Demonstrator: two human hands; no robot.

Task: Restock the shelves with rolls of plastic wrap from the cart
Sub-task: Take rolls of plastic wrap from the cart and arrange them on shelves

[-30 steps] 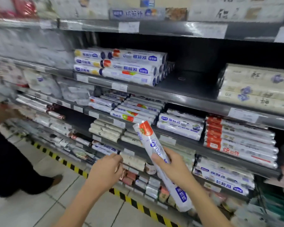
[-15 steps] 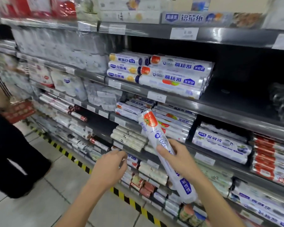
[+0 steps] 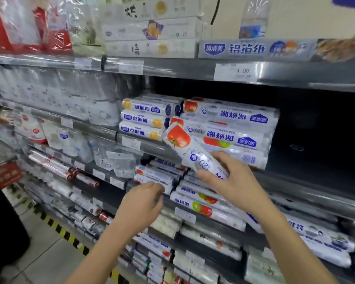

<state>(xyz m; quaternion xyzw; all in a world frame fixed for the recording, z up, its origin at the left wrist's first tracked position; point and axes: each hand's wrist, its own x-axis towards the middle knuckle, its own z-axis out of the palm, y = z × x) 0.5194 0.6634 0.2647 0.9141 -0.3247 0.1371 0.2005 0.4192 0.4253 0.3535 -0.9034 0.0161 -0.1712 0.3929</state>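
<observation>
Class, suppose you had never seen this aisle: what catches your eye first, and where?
At centre, the right hand grips a white plastic-wrap roll with a red tomato print, tilted up towards the stack of matching rolls on the grey metal shelf. The left hand hangs lower left, holding nothing.

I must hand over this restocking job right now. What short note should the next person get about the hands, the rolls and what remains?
Right hand: grips one roll of plastic wrap, its tomato end tilted up toward the stack of rolls on the shelf.
Left hand: holds nothing, fingers loosely curled, lower down.
Done: a stack lies on the shelf; the held roll is not yet placed.
Left: lay this roll on or beside the stack; free space shows to its right. The cart is out of view, so remaining stock is unknown.
</observation>
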